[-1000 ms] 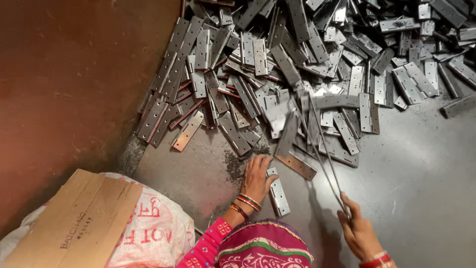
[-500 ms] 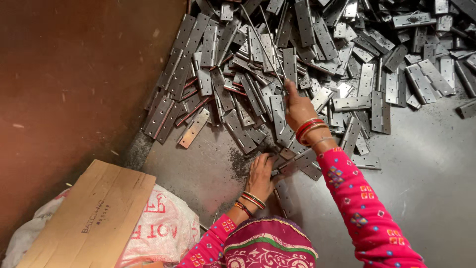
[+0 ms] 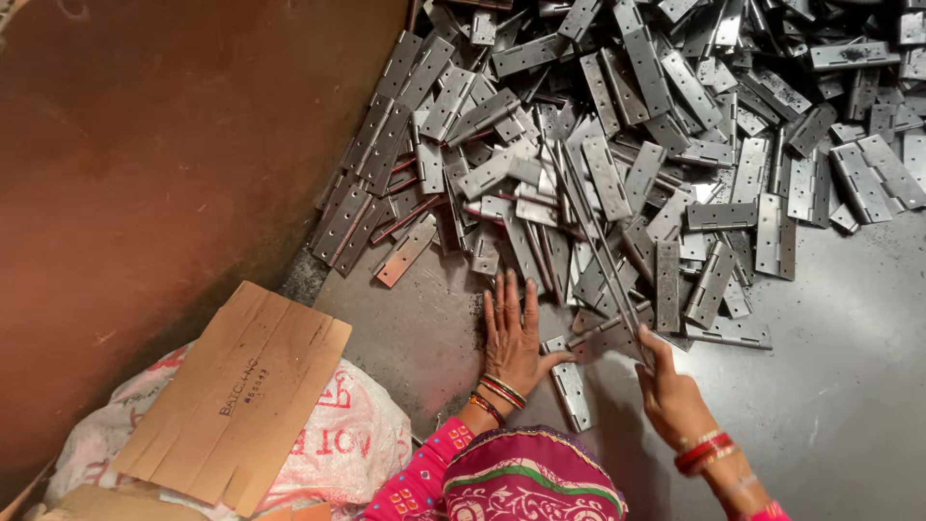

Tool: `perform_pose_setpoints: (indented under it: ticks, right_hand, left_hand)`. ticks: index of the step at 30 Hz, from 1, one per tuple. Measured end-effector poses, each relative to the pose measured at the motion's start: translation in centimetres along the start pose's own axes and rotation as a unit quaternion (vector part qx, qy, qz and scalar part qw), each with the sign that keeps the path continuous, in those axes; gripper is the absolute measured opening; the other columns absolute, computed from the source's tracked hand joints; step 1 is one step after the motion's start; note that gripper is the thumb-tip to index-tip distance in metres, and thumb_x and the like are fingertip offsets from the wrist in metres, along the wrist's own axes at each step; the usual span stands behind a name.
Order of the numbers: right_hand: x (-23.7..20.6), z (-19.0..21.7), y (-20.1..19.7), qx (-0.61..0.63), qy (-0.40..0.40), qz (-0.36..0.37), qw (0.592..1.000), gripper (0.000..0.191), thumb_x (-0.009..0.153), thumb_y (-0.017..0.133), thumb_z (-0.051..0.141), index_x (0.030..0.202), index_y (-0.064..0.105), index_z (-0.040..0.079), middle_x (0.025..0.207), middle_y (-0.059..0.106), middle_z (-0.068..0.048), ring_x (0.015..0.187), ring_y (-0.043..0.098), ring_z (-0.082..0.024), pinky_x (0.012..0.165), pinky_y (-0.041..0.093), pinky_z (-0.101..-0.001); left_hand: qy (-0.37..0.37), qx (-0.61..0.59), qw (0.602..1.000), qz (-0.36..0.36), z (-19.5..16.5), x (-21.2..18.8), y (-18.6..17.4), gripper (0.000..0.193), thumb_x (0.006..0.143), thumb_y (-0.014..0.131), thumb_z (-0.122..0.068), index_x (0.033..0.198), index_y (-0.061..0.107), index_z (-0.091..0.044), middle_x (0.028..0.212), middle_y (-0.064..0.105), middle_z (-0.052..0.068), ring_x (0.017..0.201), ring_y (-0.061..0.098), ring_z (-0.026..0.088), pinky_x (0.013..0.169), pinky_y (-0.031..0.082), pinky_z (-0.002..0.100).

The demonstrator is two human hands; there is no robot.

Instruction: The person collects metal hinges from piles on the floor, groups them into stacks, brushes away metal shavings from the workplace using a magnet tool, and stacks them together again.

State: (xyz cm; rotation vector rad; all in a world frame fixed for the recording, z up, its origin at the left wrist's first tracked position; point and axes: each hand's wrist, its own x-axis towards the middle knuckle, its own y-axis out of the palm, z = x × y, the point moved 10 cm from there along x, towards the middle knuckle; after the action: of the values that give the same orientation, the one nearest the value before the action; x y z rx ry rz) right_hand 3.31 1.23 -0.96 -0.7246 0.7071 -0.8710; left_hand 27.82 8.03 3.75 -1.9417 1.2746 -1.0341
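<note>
hinge pile (image 3: 637, 164) behind hands (image 3: 514, 338), cardboard (image 3: 241, 391) left

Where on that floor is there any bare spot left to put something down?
Bare grey floor lies right of the right hand, below the hinge pile. A smaller patch sits between the left hand and cardboard sheet. Everywhere above is crowded.

This looks like a small metal workshop or a factory floor. A very large pile of grey metal hinges (image 3: 627, 164) covers the far part of the grey floor (image 3: 849, 386), all of the same kind, loose and unpacked. A rough brown wall (image 3: 164, 164) stands along the left edge of the floor. Near the bottom left corner a flat piece of cardboard (image 3: 241, 396) lies on a white printed sack (image 3: 338, 444), as packing material in such a place.
</note>
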Motion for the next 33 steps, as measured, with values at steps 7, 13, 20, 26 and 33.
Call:
perform_pose_setpoints:
  ticks: [7, 13, 20, 26, 33]
  right_hand:
    - [-14.0, -5.7, 1.3, 0.063, 0.056, -0.069, 0.994, 0.063, 0.089, 0.064, 0.013, 0.147, 0.042, 0.026, 0.108, 0.073, -0.027, 0.090, 0.070, -0.044, 0.072, 0.057, -0.0414]
    - [-11.4, -3.3, -5.0, 0.092, 0.076, -0.181, 0.976, 0.058, 0.096, 0.061, 0.013, 0.151, 0.044, 0.025, 0.093, 0.069, -0.023, 0.071, 0.070, -0.032, 0.066, 0.054, -0.0400]
    - [17.2, 2.6, -10.6, 0.051, 0.113, -0.103, 0.987, 0.045, 0.106, 0.050, 0.015, 0.145, 0.026, 0.021, 0.090, 0.069, -0.028, 0.069, 0.071, -0.038, 0.056, 0.058, -0.0491]
    - [14.5, 1.5, -5.9, -0.005, 0.077, -0.075, 0.994, 0.061, 0.097, 0.052, 0.005, 0.148, 0.022, 0.019, 0.075, 0.067, -0.029, 0.065, 0.067, -0.045, 0.063, 0.054, -0.0545]
    - [-3.4, -3.7, -4.3, 0.027, 0.127, -0.018, 0.991, 0.072, 0.092, 0.059, 0.013, 0.151, 0.021, 0.024, 0.062, 0.065, -0.027, 0.062, 0.065, -0.050, 0.061, 0.049, -0.0591]
  left_hand:
    - [-0.007, -0.087, 0.994, 0.068, -1.6, -2.6, 2.3, 0.161, 0.046, 0.089, -0.075, 0.163, 0.000, -0.008, 0.161, -0.009, 0.045, 0.152, -0.001, 0.059, 0.124, 0.006, 0.061]
    - [0.013, -0.042, 0.997, 0.068, -2.4, -3.9, 3.0, 0.160, 0.049, 0.083, -0.082, 0.163, -0.001, -0.008, 0.160, -0.007, 0.045, 0.152, -0.004, 0.059, 0.123, 0.003, 0.066]
    - [0.023, -0.036, 0.997, 0.068, -2.6, -3.8, 3.1, 0.160, 0.050, 0.085, -0.082, 0.162, 0.000, -0.007, 0.158, -0.008, 0.046, 0.151, -0.003, 0.060, 0.122, 0.003, 0.067]
    - [-0.009, -0.048, 0.995, 0.087, -2.4, -3.8, 3.5, 0.157, 0.048, 0.088, -0.076, 0.163, 0.003, -0.009, 0.160, -0.007, 0.044, 0.151, -0.003, 0.060, 0.123, 0.006, 0.063]
    - [0.033, -0.040, 0.998, 0.039, -2.7, -4.1, 3.0, 0.161, 0.051, 0.085, -0.079, 0.160, -0.005, -0.003, 0.159, -0.008, 0.045, 0.151, -0.003, 0.058, 0.121, 0.000, 0.068]
